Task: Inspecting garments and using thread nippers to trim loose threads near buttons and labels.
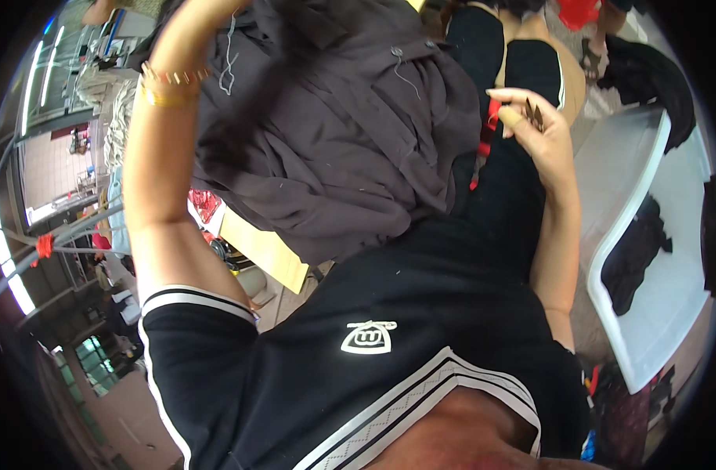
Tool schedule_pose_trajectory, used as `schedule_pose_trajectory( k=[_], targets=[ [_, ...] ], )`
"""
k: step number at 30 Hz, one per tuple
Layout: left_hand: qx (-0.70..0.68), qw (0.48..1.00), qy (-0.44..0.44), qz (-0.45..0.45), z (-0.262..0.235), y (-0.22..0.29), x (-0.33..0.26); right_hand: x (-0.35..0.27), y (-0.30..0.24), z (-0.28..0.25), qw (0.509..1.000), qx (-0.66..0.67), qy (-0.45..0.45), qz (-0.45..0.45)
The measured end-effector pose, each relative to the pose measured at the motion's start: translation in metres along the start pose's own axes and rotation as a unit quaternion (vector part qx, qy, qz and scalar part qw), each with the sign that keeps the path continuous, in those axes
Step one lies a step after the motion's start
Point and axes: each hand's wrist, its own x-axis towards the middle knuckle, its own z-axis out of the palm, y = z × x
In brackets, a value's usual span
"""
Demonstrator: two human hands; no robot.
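Dark brown fabric, garment with loose thread tails: draped upper centre, between raised arms. Left hand lifted at top edge, mostly cut off, grip unreadable. Right hand just beside garment's right edge, fingers pinched on small dark tool, likely thread snips. White tub far right.

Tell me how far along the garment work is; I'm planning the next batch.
Done: nothing looks finished; loose pale threads hang from the dark brown fabric garment. In hand: the left hand lifts the garment, while the right hand pinches a small dark tool, its kind unclear. Left: those threads.
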Motion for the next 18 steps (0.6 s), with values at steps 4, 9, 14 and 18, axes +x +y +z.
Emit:
schedule_pose_trajectory(
  k=[4, 9, 14, 18],
  targets=[
    [-0.062, 0.988, -0.103, -0.101, 0.037, 0.078, -0.047, 0.01, 0.01, 0.013, 0.999, 0.005, -0.032, -0.018],
    [0.09, 0.995, -0.03, -0.005, 0.104, 0.074, -0.066, 0.008, 0.024, 0.022, 0.999, 0.012, -0.043, -0.01],
    [0.06, 0.994, -0.039, -0.086, 0.103, 0.075, -0.075, 0.005, 0.031, 0.027, 0.999, 0.0, -0.04, -0.036],
    [-0.118, 0.98, -0.039, -0.153, 0.094, 0.069, -0.088, 0.008, 0.025, 0.038, 0.998, -0.053, -0.009, -0.032]
  ],
)
